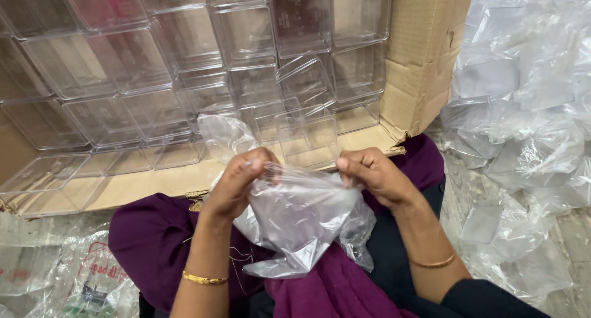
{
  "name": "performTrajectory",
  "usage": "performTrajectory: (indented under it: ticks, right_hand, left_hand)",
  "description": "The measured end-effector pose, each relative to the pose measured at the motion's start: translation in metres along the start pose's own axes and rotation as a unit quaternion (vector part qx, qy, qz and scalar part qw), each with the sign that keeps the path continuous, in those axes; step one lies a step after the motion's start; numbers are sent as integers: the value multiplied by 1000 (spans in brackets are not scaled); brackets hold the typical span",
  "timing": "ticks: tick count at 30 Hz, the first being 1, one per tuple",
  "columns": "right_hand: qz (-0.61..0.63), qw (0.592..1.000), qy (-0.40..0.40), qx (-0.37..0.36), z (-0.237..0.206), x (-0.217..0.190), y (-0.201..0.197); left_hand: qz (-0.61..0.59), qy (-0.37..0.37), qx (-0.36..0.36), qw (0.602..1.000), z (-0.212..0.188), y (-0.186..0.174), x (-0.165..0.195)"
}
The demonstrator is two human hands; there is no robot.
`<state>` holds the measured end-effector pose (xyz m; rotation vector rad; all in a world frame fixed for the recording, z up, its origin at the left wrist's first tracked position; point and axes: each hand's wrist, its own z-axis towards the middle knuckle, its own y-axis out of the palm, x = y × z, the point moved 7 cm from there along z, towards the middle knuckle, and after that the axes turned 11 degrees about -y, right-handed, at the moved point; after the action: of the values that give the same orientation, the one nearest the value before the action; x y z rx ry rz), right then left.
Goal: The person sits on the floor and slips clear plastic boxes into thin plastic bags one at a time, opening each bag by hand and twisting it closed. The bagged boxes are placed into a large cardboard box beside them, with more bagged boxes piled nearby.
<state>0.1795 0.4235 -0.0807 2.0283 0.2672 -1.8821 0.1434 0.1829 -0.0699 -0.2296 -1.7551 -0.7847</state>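
My left hand (pixel 239 184) and my right hand (pixel 374 175) both pinch the top edge of a thin clear plastic bag (pixel 298 222) over my lap. The bag hangs crumpled between them onto purple cloth (pixel 154 250). A clear square plastic box (pixel 306 136) stands just above the bag's mouth, partly inside it; how deep it sits is hard to tell. Each wrist wears a gold bangle.
An open cardboard carton (pixel 425 53) lies in front of me, filled with stacked clear plastic boxes (pixel 184 47). A heap of bagged clear boxes (pixel 523 108) lies at the right. More crumpled plastic bags (pixel 68 269) lie at the lower left.
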Motion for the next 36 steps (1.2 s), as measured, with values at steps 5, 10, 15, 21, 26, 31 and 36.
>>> performTrajectory:
  ticks: [5,10,15,21,26,31,36]
  right_hand:
    - [159,941,-271,-123,0,-71,19]
    - [314,921,-218,71,36,-78,-17]
    - [-131,964,-114,202,88,-22,-65]
    - [-271,922,-181,211,95,26,-76]
    - [13,944,-230,236,71,-3,-59]
    - [209,962,-166,64,63,-49,-2]
    - [206,963,-164,-55,54,-70,29]
  left_hand:
    - [42,27,26,998,-1,-11,10]
    - [375,53,242,894,27,-13,23]
    - [401,73,442,799,51,-28,22]
    - [283,38,421,861,58,-27,-9]
    - [99,107,278,949,52,9,21]
    - [379,315,225,840,7,76,107]
    - [416,289,310,805,-12,86,142]
